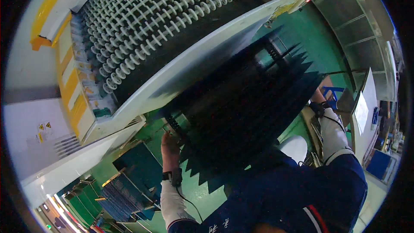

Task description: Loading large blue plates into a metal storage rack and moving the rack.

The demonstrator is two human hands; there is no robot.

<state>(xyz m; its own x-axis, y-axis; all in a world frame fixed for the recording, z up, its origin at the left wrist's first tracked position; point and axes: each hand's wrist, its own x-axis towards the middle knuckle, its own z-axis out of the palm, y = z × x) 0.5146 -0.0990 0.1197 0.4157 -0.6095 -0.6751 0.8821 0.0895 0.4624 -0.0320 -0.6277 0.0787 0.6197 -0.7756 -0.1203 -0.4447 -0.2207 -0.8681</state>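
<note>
A large stack of thin dark panels [246,108] with pointed, stepped corners hangs in front of my body, tilted up to the right. It looks like a rack of sheets, with dark toothed strips showing at its far corners. My left hand [170,146] is closed on the stack's left end, beside one toothed strip. At the right end, my right hand [318,97] grips the edge, its fingertips partly hidden by the panels. Both wrists carry dark bands with thin cables. Deep shadow hides the single sheets in the middle.
Just beyond the stack runs a machine's roller conveyor [146,39] of pale discs, behind a white curved rim [202,43]. Racks of dark panels [125,196] stand on the green floor at lower left. A white board [365,103] and a blue plastic item [333,95] are at right.
</note>
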